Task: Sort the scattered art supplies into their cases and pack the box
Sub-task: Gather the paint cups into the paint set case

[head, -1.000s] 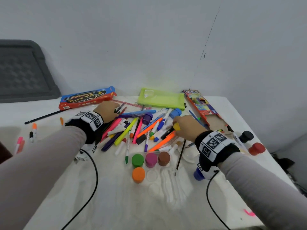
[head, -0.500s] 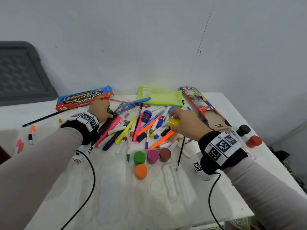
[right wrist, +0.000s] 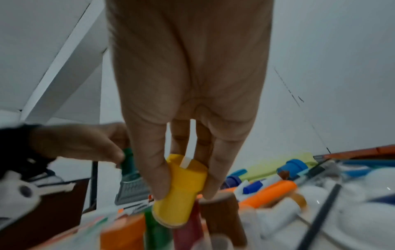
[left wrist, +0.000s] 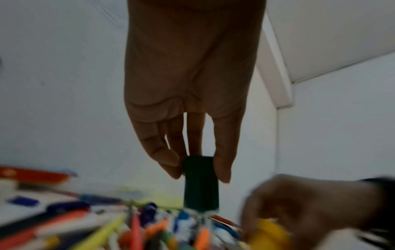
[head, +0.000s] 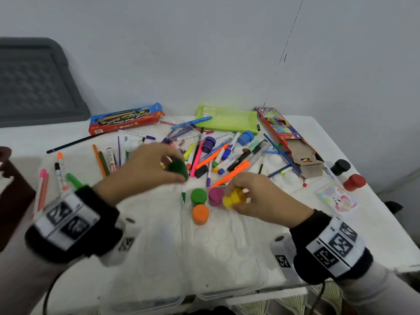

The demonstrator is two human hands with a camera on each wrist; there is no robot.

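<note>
My right hand (head: 236, 197) pinches a yellow paint pot (head: 233, 198) (right wrist: 181, 189) just above the clear plastic paint tray (head: 218, 244), beside the magenta pot (head: 215, 194). A light green pot (head: 198, 196) and an orange pot (head: 200, 213) stand in the tray's wells. My left hand (head: 175, 165) holds a dark green paint pot (head: 178, 168) (left wrist: 200, 182) by its cap, over the near edge of the marker pile (head: 218, 153). A brown pot (right wrist: 222, 218) shows under my right fingers in the right wrist view.
A lime pencil pouch (head: 227, 120), a red-blue box (head: 126, 120) and an open coloured-pencil carton (head: 293, 142) lie at the back. Black (head: 340, 167) and red (head: 354, 182) pots stand at the right table edge. Loose markers (head: 59, 171) lie at the left. A grey crate lid (head: 34, 83) leans behind.
My right hand carried the yellow pot from the marker pile down to the tray. My left hand left the far pile, now holding a dark green pot nearer the tray.
</note>
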